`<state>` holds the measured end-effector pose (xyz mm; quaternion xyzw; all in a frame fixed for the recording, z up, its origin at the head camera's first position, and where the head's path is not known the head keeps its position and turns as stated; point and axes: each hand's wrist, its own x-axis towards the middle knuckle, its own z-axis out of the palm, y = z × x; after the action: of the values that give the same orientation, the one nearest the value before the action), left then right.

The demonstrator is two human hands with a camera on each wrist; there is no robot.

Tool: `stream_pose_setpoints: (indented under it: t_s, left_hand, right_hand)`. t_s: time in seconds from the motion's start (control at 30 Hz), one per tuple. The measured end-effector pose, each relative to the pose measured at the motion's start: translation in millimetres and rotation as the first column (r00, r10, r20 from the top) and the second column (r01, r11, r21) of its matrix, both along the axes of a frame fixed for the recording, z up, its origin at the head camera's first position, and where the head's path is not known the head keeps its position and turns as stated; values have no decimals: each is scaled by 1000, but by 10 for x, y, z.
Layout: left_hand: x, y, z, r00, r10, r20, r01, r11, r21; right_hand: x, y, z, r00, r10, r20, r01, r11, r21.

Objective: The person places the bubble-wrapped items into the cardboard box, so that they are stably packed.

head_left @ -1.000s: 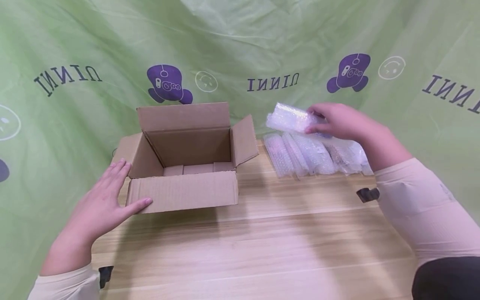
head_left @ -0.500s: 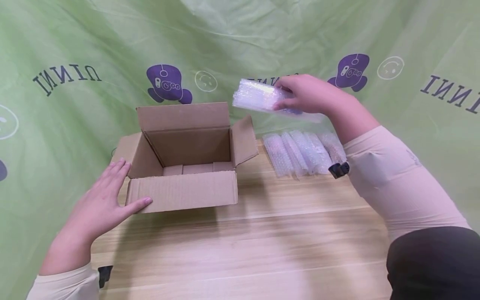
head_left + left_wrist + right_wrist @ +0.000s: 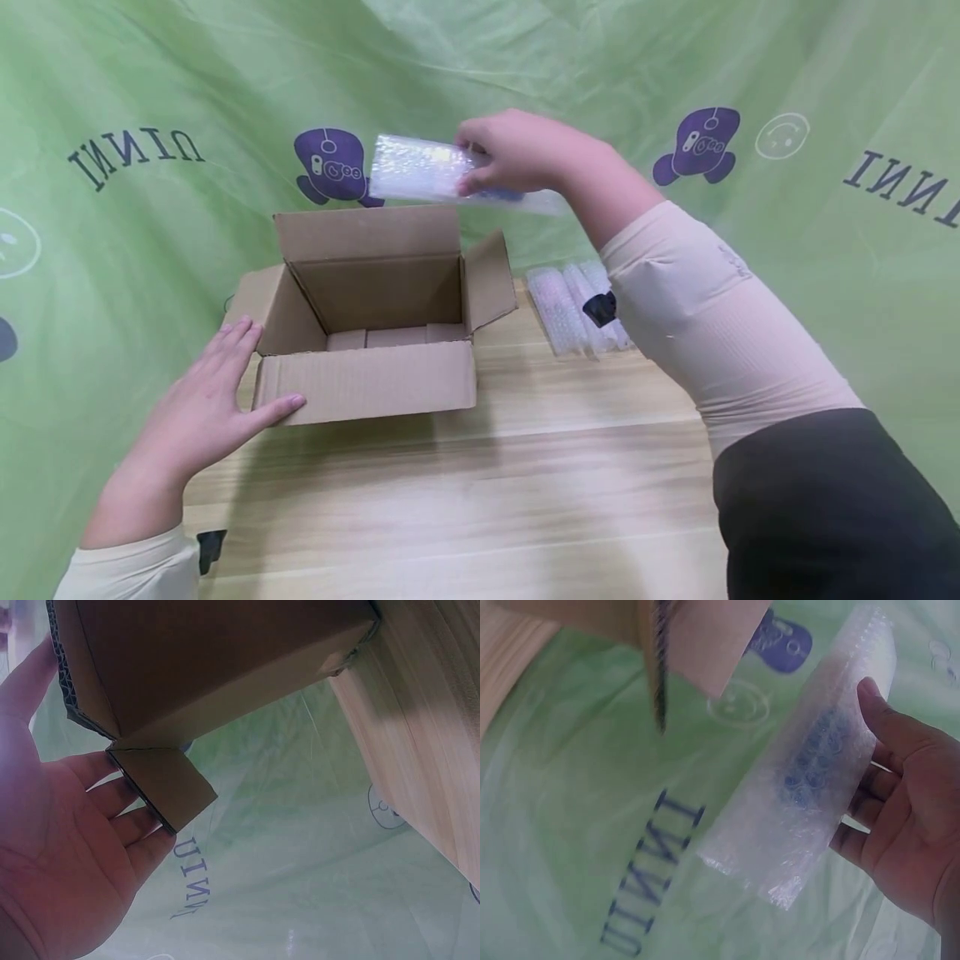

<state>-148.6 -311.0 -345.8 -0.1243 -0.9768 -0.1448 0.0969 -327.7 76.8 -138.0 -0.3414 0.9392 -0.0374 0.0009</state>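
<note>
An uncovered cardboard box (image 3: 367, 383) stands on the table at centre left with its flaps spread. My left hand (image 3: 198, 408) rests against its near left corner, fingers fairly straight on the left flap (image 3: 165, 784), thumb on the front flap. Above the box's back flap, my right hand (image 3: 517, 154) pinches a bubble-wrapped packet (image 3: 412, 167) between thumb and fingers. Something blue shows through the packet (image 3: 780, 780) in the right wrist view. More bubble-wrapped packets (image 3: 562, 312) lie side by side to the right of the box, partly hidden by the right forearm.
The wooden table (image 3: 465, 508) extends in front of the box. A green printed curtain (image 3: 600, 67) hangs close behind the table and down its left side. The box's right flap (image 3: 489, 279) juts outward near the packets. Small black devices (image 3: 212, 550) sit at both wrists.
My right hand has lifted the bubble-wrapped packet from over the row and carried it left and up, to above the box's back flap. The left hand and box have stayed put.
</note>
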Motion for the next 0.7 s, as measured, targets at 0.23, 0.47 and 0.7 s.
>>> stream_pose_setpoints:
  t_s: [0.23, 0.47, 0.7]
  left_hand:
    - [0, -2, 11, 1000, -1, 5, 1, 1000, 0]
    - [16, -24, 23, 1000, 12, 18, -12, 1000, 4]
    - [35, -8, 15, 1000, 11, 12, -11, 1000, -6]
  right_hand:
    - [16, -459, -17, 999, 49, 20, -50, 997, 63]
    - [14, -863, -187, 993, 103, 58, -108, 991, 82]
    - [-3, -1120, -422, 989, 121, 91, -129, 987, 96]
